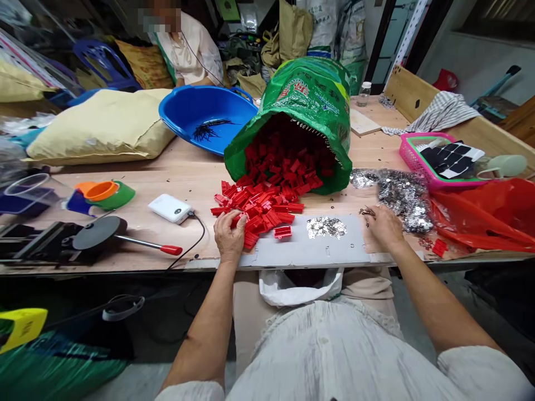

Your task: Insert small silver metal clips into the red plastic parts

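Observation:
My left hand [229, 236] is at the near left edge of a heap of red plastic pieces [267, 203], its fingers curled around a red piece. My right hand [383, 227] is pinched on small brownish metal pieces [368, 212], just right of a light grey board [301, 255]. On that board, thin silvery metal pieces [326, 227] lie in a flat patch, and a single red plastic piece [283, 232] sits apart from the heap. The heap spills from the mouth of a green sack [307, 83] lying on its side.
Bags of silvery pieces [405, 200], a red plastic bag [489, 214] and a pink basket [412, 159] are at right. Behind stands a blue basin [179, 114]. At left are a white power bank [170, 208] and a red-handled lever tool [100, 233]. Another person [192, 47] sits opposite.

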The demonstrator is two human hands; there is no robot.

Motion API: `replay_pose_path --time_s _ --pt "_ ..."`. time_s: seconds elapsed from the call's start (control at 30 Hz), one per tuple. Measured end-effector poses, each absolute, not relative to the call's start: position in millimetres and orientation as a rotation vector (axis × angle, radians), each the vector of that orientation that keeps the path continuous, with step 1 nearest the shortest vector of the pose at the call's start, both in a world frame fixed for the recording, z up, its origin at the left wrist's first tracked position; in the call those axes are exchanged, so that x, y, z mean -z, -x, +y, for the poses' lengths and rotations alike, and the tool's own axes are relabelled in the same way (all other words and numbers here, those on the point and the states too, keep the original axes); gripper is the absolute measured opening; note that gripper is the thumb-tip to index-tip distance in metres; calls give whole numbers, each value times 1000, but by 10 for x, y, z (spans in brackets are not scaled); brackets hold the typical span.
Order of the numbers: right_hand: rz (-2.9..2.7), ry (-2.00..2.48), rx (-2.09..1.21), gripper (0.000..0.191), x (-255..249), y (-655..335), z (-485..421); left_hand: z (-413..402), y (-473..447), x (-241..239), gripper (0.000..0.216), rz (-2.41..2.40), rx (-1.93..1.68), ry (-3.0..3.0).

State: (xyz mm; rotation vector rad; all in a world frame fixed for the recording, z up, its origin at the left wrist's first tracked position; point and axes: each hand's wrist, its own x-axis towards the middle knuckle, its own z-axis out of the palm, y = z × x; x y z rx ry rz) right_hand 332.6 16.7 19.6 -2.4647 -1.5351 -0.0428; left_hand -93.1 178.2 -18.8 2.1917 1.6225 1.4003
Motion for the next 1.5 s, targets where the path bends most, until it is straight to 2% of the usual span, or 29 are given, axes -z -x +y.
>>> replay_pose_path --time_s 0.13,0.3,0.67,0.93,1.1,1.5 --pt "-1556 2430 -13 20 -180 -3346 223 1758 915 168 27 1663 -1397 -2185" --pt "-1661 2156 1 16 -86 -3357 98 1735 901 136 27 1677 -1421 -2187" --pt "-1680 1911 -139 21 97 -3392 -513 1331 719 86 34 1727 -1513 -2150" --pt "-1624 2040 -117 21 54 -3283 -497 898 319 -13 30 1555 -1266 -2360" --pt "-1665 2131 -26 20 69 -3208 -451 832 241 -26 37 1530 -1114 -2470" --pt "-1703 1915 -8 32 137 -3360 -504 805 94 -20 35 1579 -943 -2476"
